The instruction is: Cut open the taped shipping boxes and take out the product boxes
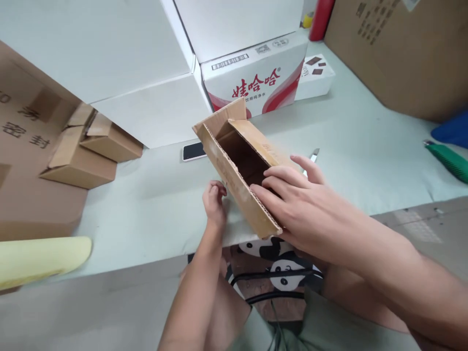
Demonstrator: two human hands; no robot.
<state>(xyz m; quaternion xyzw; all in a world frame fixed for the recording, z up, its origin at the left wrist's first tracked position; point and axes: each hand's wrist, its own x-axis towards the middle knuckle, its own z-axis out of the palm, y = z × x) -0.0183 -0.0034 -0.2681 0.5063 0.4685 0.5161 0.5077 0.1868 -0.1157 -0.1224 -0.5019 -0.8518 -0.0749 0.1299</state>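
Note:
A small brown cardboard box is tilted over the table's near edge, its long top open and its flaps standing up. The inside is dark, and what lies in it cannot be made out. My right hand grips the near right end of the box, fingers reaching over the opening and thumb side hidden. Beside the left flap, my left hand is loosely curled, with nothing visible in its fingers. Whether it touches the box is unclear. A blade-like metal tool lies partly hidden behind the right hand.
A phone lies left of the box. Behind stand a white-and-red carton and large white boxes. Small brown boxes are at left, near a yellow roll. A green-handled tool lies at right.

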